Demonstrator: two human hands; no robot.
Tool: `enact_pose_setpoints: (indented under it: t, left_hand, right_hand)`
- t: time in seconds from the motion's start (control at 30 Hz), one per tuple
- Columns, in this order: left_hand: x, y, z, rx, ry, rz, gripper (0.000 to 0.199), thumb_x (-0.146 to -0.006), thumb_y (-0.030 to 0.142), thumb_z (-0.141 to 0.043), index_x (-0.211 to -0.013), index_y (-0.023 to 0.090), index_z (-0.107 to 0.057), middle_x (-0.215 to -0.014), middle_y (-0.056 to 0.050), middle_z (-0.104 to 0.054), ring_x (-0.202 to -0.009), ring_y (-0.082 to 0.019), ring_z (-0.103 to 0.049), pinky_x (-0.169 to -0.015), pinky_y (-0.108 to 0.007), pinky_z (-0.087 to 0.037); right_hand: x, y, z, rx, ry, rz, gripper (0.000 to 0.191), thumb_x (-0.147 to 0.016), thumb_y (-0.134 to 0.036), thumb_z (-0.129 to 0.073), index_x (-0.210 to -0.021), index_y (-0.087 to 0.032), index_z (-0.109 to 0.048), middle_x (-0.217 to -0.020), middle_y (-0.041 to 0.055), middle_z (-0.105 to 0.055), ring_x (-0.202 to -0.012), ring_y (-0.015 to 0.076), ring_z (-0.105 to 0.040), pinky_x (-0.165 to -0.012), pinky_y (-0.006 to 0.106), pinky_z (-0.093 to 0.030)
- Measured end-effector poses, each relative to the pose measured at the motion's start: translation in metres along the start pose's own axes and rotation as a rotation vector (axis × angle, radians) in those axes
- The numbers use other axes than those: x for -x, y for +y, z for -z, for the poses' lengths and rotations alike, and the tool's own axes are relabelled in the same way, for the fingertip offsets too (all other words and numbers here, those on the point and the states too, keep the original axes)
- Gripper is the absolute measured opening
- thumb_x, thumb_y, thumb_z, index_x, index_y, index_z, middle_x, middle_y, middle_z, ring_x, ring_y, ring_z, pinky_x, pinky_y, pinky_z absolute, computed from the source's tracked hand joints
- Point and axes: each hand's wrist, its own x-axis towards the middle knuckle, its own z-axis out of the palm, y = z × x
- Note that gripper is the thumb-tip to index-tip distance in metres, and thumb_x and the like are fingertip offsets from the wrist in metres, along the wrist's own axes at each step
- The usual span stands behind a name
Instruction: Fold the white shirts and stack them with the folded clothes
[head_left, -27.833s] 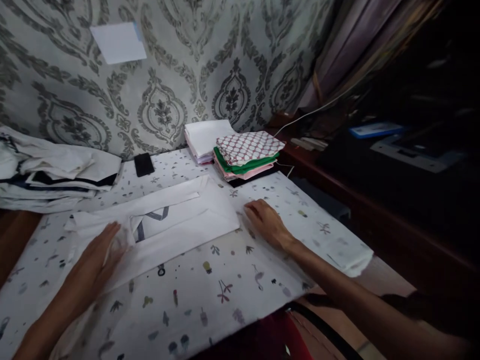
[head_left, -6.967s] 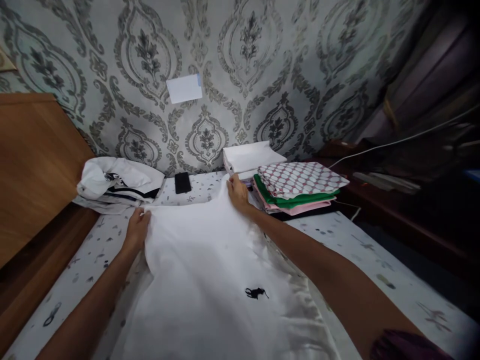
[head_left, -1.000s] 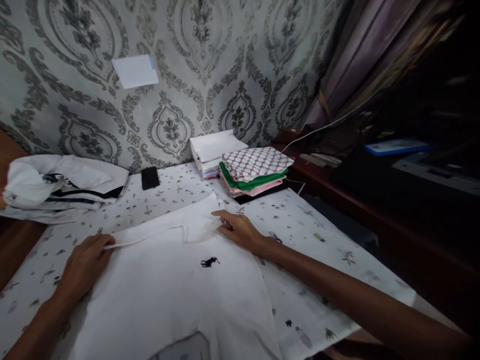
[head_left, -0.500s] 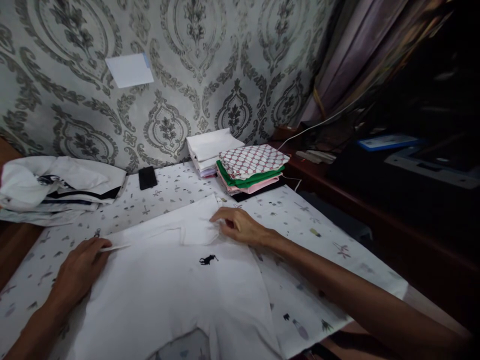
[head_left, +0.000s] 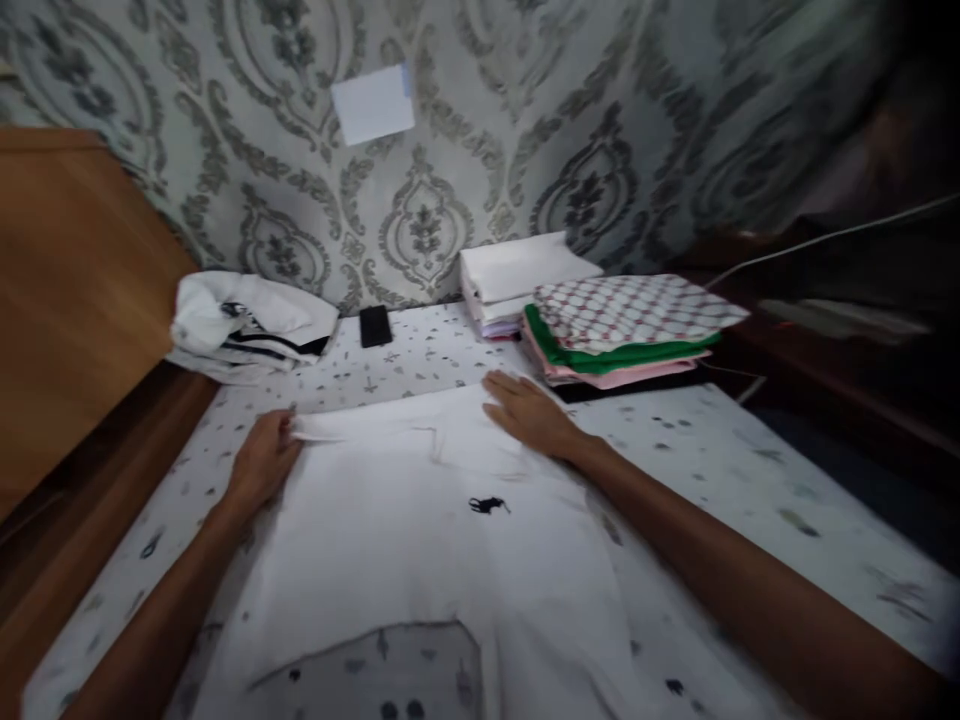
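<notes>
A white shirt (head_left: 360,520) with a small dark horse-and-rider emblem (head_left: 489,505) lies spread over the patterned cloth in front of me. At its far left corner, my left hand (head_left: 264,458) is closed, pinching the shirt's edge between thumb and fingers. My right hand (head_left: 529,410) rests flat on the far right part of the shirt, fingers stretched out. Toward the near side the shirt's outline curves, and the printed cloth (head_left: 390,670) shows there.
Folded white clothes (head_left: 525,270) and a folded stack topped by a red-and-white patterned cloth (head_left: 637,310) stand at the back. A black phone (head_left: 376,326) lies left of them, beside a heap of white clothing (head_left: 251,325). A wooden panel (head_left: 75,300) rises at the left.
The view has swung left, bringing the wooden panel in. My right hand has gone from curled fingers at the shirt to lying flat on it. My left hand still grips the edge.
</notes>
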Motion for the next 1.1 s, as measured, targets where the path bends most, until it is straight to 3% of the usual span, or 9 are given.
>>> enact_pose_setpoints:
  t: [0.17, 0.4, 0.57, 0.77, 0.93, 1.1]
  left_hand:
    - [-0.02, -0.019, -0.005, 0.092, -0.08, 0.051, 0.037, -0.076, 0.044, -0.056, -0.102, 0.018, -0.061, -0.086, -0.004, -0.06, -0.085, -0.023, -0.056, -0.08, -0.036, -0.047]
    - [-0.03, -0.017, -0.012, 0.321, -0.066, 0.092, 0.016, -0.064, 0.028, -0.051, -0.078, 0.021, -0.052, -0.075, 0.002, -0.053, -0.072, -0.016, -0.049, -0.064, -0.027, -0.039]
    - [-0.031, -0.015, -0.011, 0.481, -0.089, 0.025, 0.034, -0.059, 0.023, -0.052, -0.093, 0.02, -0.054, -0.08, 0.003, -0.059, -0.076, -0.016, -0.054, -0.067, -0.026, -0.041]
    - [-0.033, -0.016, -0.005, 0.271, -0.051, -0.025, 0.028, -0.063, 0.019, -0.046, -0.084, 0.019, -0.063, -0.08, -0.001, -0.066, -0.08, -0.018, -0.058, -0.071, -0.027, -0.043]
    - [-0.028, -0.017, -0.006, 0.075, 0.003, -0.061, 0.031, -0.073, 0.018, -0.043, -0.093, 0.021, -0.067, -0.094, -0.005, -0.071, -0.092, -0.022, -0.061, -0.084, -0.032, -0.046]
    - [-0.023, -0.016, 0.008, -0.151, -0.084, -0.124, 0.036, -0.082, 0.015, -0.04, -0.098, 0.022, -0.071, -0.105, -0.009, -0.072, -0.107, -0.027, -0.061, -0.096, -0.038, -0.045]
  right_hand:
    - [-0.004, 0.008, -0.007, 0.014, 0.016, 0.057, 0.058, -0.1, -0.047, -0.027, -0.148, -0.019, -0.044, -0.154, 0.0113, -0.043, -0.145, 0.0254, -0.036, -0.118, 0.048, -0.031]
    - [-0.003, 0.008, -0.008, 0.015, 0.028, 0.056, 0.059, -0.1, -0.048, -0.026, -0.148, -0.02, -0.044, -0.153, 0.0106, -0.045, -0.144, 0.0251, -0.037, -0.117, 0.049, -0.031]
    - [-0.003, 0.007, -0.006, 0.005, -0.001, 0.033, 0.058, -0.1, -0.048, -0.028, -0.147, -0.019, -0.046, -0.154, 0.0106, -0.044, -0.145, 0.0236, -0.036, -0.118, 0.047, -0.029]
    - [-0.003, 0.006, -0.006, 0.012, 0.007, 0.037, 0.059, -0.1, -0.047, -0.028, -0.146, -0.016, -0.046, -0.153, 0.0122, -0.044, -0.144, 0.0251, -0.036, -0.118, 0.048, -0.03]
    - [-0.002, 0.006, -0.005, 0.005, 0.014, 0.042, 0.059, -0.1, -0.049, -0.027, -0.147, -0.018, -0.046, -0.153, 0.0112, -0.045, -0.144, 0.0251, -0.037, -0.118, 0.049, -0.031]
    - [-0.003, 0.004, -0.003, 0.012, -0.001, 0.036, 0.06, -0.1, -0.047, -0.026, -0.146, -0.014, -0.046, -0.153, 0.0129, -0.044, -0.145, 0.0252, -0.036, -0.118, 0.048, -0.03]
